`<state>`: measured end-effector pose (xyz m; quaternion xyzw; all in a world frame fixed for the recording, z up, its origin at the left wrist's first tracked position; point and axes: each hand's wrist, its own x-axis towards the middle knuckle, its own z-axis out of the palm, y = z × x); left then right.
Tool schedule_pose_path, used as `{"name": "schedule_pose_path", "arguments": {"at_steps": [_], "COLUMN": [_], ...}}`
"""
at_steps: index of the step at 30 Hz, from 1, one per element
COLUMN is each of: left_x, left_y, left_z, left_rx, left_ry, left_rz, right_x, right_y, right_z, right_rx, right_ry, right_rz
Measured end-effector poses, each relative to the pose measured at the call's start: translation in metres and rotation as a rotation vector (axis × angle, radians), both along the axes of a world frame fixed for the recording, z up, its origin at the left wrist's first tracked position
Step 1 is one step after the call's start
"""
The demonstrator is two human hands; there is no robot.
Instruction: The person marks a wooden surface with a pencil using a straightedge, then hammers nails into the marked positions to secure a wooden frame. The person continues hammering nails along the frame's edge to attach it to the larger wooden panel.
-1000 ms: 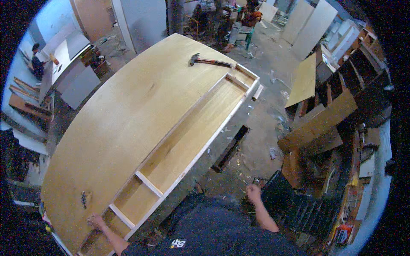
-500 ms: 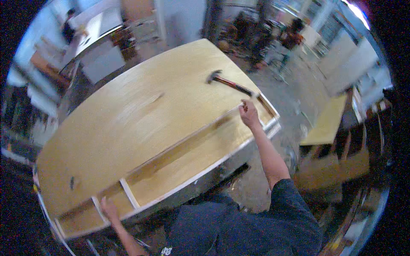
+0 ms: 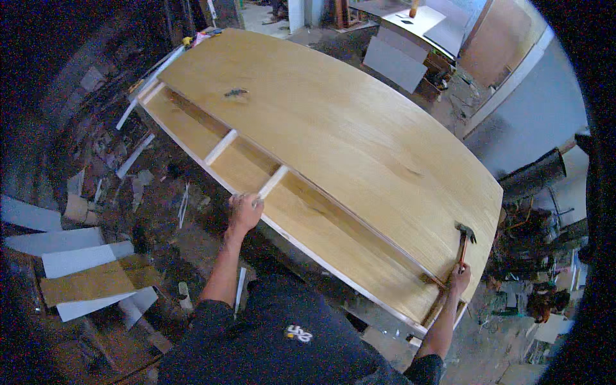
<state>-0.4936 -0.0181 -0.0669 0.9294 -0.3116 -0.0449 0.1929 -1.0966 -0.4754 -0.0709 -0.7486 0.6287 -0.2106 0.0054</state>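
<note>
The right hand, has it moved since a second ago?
Yes. The right hand left the person's side, crossed to the large plywood panel's far end and now grips the hammer handle there.

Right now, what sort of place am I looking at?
Most likely a woodworking shop: a large plywood panel with a framed edge, a hammer in the right hand, and board offcuts strewn on the floor.
</note>
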Motion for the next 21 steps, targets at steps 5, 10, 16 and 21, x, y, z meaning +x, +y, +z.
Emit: {"name": "schedule_pose_path", "arguments": {"at_steps": [5, 10, 16, 21], "left_x": [0.101, 0.296, 0.452, 0.482], "left_y": [-0.041, -0.077, -0.121, -0.136], "left_z": [0.012, -0.033, -0.053, -0.028], "left_rx": [-0.202, -0.337, -0.29, -0.145], "left_ry": [0.091, 0.149, -0.179, -0.282], "left_rz": [0.03, 0.128, 0.182, 0.079], "right_x": [0.033, 0.092, 0.167, 0.209], "right_y": [0.038, 0.154, 0.265, 0.273], "right_z": [-0.015, -0.036, -0.016, 0.002], "right_rx": [0.457, 0.512, 0.416, 0.405], "right_ry": [-0.607, -1.026, -0.812, -0.711], "right_rz": [-0.107, -0.204, -0.052, -0.089]}}
